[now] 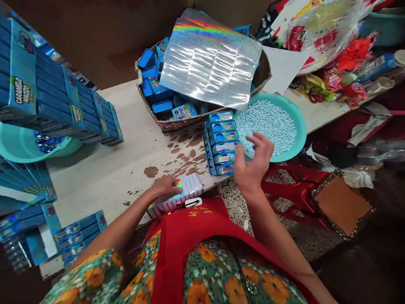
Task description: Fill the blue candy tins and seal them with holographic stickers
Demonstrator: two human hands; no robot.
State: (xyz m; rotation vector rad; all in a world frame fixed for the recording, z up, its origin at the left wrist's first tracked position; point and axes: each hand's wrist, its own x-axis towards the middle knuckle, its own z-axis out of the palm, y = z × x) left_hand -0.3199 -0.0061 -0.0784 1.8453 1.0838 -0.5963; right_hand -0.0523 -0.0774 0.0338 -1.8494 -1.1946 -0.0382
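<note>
My left hand point(165, 186) lies at the table's front edge, fingers curled over a stack of shiny holographic label strips point(191, 184) and holding it down. My right hand point(255, 164) is raised in front of the tray and bowl, thumb and fingers apart, with nothing visible in it. Just left of it stands a tray of small blue candy boxes point(225, 137) in a row, some with a shiny strip across the front. Behind the right hand sits a turquoise bowl point(299, 139) full of small pale candies point(268, 122).
A basket point(177, 126) of blue boxes stands at the back, with a holographic sheet point(210, 59) over it. Packed display boxes point(50, 93) are stacked at left above another turquoise bowl point(19, 147). Plastic bags point(325, 38) lie back right; a red chair point(291, 190) stands beside the table.
</note>
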